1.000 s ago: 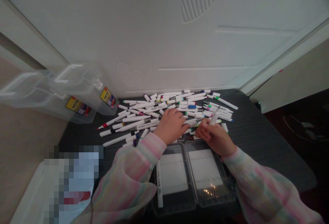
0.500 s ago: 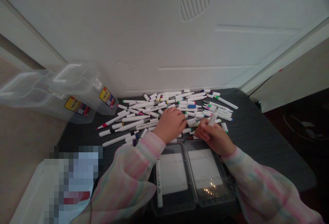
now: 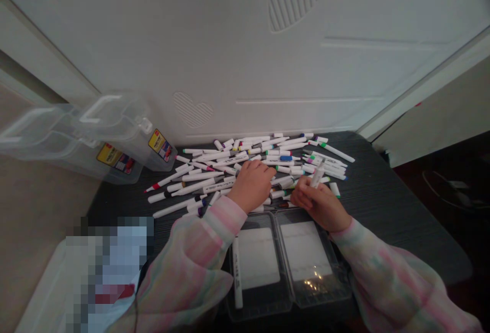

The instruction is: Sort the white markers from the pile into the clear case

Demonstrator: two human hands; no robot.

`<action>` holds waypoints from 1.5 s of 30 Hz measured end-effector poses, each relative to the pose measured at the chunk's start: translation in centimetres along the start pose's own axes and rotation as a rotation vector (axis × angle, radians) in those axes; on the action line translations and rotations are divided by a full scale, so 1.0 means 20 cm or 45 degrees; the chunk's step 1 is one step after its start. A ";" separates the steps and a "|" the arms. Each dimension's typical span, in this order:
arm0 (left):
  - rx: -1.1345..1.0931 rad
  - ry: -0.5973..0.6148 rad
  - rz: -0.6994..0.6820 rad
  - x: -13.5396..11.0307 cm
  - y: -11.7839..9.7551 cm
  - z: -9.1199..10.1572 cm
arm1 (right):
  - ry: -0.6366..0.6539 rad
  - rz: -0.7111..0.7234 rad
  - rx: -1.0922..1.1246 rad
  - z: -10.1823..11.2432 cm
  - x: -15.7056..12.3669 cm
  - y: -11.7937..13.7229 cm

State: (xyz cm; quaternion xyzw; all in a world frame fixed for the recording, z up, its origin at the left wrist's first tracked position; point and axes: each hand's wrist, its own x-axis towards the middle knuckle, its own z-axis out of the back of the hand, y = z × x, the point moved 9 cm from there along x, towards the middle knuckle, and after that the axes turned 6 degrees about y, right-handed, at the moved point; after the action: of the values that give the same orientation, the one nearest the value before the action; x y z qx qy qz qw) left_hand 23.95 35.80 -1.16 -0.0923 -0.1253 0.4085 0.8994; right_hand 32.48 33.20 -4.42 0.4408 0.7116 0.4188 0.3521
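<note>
Several white markers with coloured caps (image 3: 214,162) lie scattered over the dark table (image 3: 383,195). My left hand (image 3: 250,184) rests palm down on the pile near its middle, fingers curled over some markers. Just to its right, my right hand (image 3: 319,203) is closed on one white marker (image 3: 317,174), which points up and away. An open clear case (image 3: 285,264) lies right in front of both hands. One white marker (image 3: 237,272) lies along the case's left compartment.
Two clear plastic boxes with yellow labels (image 3: 115,129) lie tipped at the table's back left. A white panel (image 3: 245,52) stands behind the table. A blurred white object (image 3: 103,266) sits at the near left.
My left hand has shifted slightly across the pile and back. My right hand keeps hold of the same marker, hardly moving.
</note>
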 end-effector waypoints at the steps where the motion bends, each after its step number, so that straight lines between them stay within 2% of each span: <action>1: -0.005 -0.001 0.000 0.00 0.00 0.00 | -0.004 -0.001 -0.009 0.00 0.00 0.00; 10: -0.100 -0.049 0.002 0.01 0.03 0.01 | 0.009 -0.012 0.000 -0.01 0.00 0.00; 21: -0.219 -0.152 0.027 0.01 0.05 0.06 | -0.035 -0.031 -0.037 0.00 -0.01 0.00; 45: -0.203 -0.078 0.049 0.01 0.04 0.03 | -0.027 -0.039 -0.096 0.00 -0.01 0.00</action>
State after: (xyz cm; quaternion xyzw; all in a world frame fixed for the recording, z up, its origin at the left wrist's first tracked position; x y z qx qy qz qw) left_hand 23.33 36.38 -0.78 -0.1536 -0.1830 0.4170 0.8770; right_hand 32.47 32.98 -4.42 0.4207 0.6982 0.4352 0.3822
